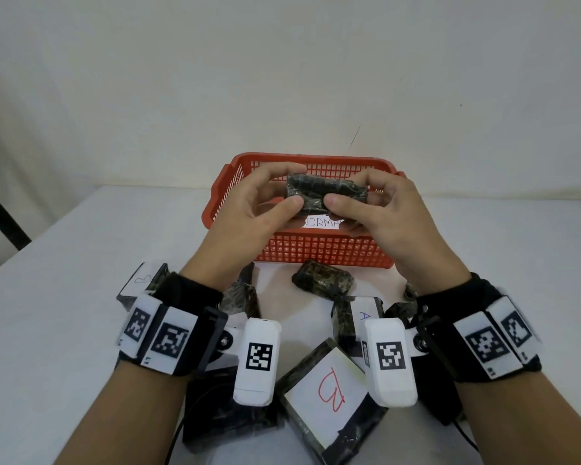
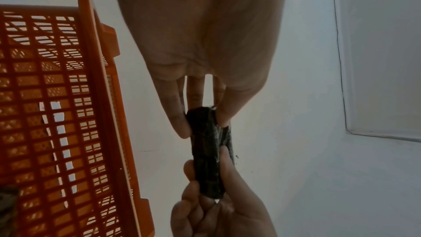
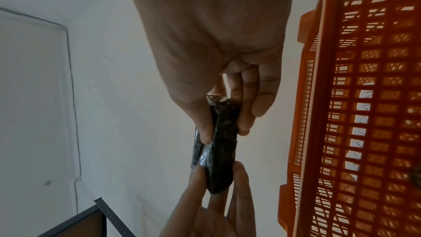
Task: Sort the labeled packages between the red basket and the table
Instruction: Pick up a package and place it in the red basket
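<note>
Both hands hold one small dark wrapped package point(image 1: 326, 193) in the air above the red basket point(image 1: 322, 253). My left hand point(image 1: 269, 199) pinches its left end between thumb and fingers; my right hand point(image 1: 366, 203) pinches the right end. The wrist views show the same package point(image 2: 208, 152) point(image 3: 219, 147) gripped at both ends, the left hand point(image 2: 200, 120) and the right hand point(image 3: 223, 118) each near the camera. Its label is hidden. A white label reading "NORMA" point(image 1: 321, 223) lies in the basket.
On the white table point(image 1: 81, 263) in front of the basket lie several dark packages: one labeled B point(image 1: 329, 387) in red, one labeled A point(image 1: 363, 317), another B point(image 1: 141, 283) at the left, and an unlabeled one point(image 1: 322, 278). A wall rises behind.
</note>
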A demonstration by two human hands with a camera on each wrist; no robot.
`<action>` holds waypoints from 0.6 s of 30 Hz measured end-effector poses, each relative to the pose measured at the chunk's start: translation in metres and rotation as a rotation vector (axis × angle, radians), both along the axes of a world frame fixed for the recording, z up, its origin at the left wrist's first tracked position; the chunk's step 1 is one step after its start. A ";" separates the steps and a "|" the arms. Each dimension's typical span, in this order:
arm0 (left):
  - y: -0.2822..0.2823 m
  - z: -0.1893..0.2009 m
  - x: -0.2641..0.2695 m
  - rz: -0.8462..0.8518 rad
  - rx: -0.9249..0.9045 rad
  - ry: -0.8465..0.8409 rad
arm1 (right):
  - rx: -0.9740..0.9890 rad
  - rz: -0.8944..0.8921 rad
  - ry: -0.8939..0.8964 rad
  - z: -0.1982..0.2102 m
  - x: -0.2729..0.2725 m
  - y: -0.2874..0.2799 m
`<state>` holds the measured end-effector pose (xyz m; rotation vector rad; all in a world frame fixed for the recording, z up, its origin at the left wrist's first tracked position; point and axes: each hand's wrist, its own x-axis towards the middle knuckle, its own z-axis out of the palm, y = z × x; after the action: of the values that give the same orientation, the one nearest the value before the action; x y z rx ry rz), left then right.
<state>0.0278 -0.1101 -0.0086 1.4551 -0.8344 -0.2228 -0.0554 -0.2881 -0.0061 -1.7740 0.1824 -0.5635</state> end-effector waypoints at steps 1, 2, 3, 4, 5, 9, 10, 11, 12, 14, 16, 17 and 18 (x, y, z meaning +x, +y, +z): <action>-0.001 -0.001 0.000 0.009 0.004 0.007 | -0.014 -0.003 -0.008 0.000 0.000 0.000; -0.002 -0.001 0.000 0.015 0.009 0.015 | -0.025 -0.003 -0.015 -0.001 0.000 0.000; -0.001 -0.002 0.001 0.020 0.013 0.020 | -0.034 -0.001 -0.017 -0.001 0.000 -0.001; -0.001 -0.002 0.002 0.020 0.019 0.022 | -0.043 0.002 -0.014 -0.002 0.000 -0.001; 0.000 -0.001 0.004 0.018 0.028 0.016 | -0.053 0.003 -0.005 -0.001 0.000 -0.002; 0.005 0.000 0.007 0.010 0.035 -0.015 | -0.073 0.027 0.030 -0.001 -0.001 -0.004; 0.006 0.000 0.008 0.008 0.027 -0.024 | -0.067 0.047 0.039 0.000 -0.001 -0.004; 0.006 0.000 0.008 0.005 0.015 -0.036 | -0.057 0.072 0.059 0.001 -0.002 -0.004; 0.006 0.000 0.008 0.000 0.002 -0.047 | -0.040 0.104 0.086 0.002 -0.003 -0.002; 0.006 -0.001 0.009 -0.012 -0.018 -0.064 | 0.022 0.166 0.140 0.004 -0.005 0.001; 0.005 -0.002 0.008 -0.009 -0.020 -0.087 | 0.064 0.194 0.167 0.004 -0.006 0.003; 0.005 -0.002 0.008 -0.002 -0.017 -0.106 | 0.078 0.201 0.173 0.004 -0.006 0.004; 0.005 -0.002 0.007 0.004 -0.011 -0.127 | 0.094 0.206 0.176 0.004 -0.006 0.004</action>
<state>0.0351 -0.1051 -0.0108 1.4726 -0.9335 -0.1234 -0.0612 -0.2839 -0.0019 -1.7254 0.1434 -0.2469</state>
